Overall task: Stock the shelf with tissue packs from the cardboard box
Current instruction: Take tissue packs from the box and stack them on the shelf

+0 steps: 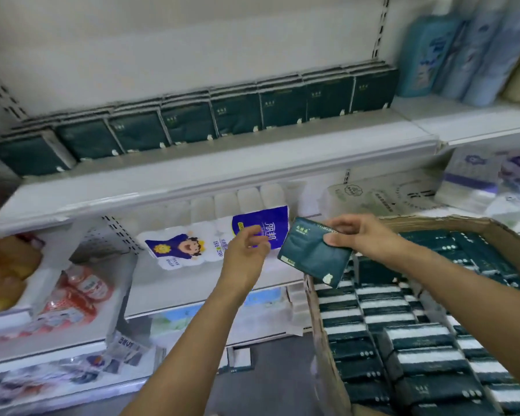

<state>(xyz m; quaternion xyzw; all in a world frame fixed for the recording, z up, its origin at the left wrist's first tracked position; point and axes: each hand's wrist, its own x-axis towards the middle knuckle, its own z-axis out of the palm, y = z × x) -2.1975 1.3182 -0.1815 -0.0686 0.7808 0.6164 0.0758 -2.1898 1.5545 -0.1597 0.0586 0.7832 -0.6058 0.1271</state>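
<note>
The right hand [357, 237] pinches one dark green tissue pack [312, 255] at its upper right corner, thumb on the face and fingers behind. The pack is tilted in the air, just over the far left corner of the cardboard box [323, 334]. The left hand [245, 247] hangs just beside the pack's left edge, its fingers loosely curled with thumb and fingers apart. It holds nothing and looks clear of the pack, though the gap is narrow.

The box is filled with rows of boxed packs [418, 340] of the same green. On the upper shelf [222, 172] a shelf row [237, 114] of matching packs stands upright, running from the left end to the right end, set back from the front edge. Below, a toilet roll bundle [210, 235] with a blue label lies on the lower shelf [192, 283] — directly behind the left hand.
</note>
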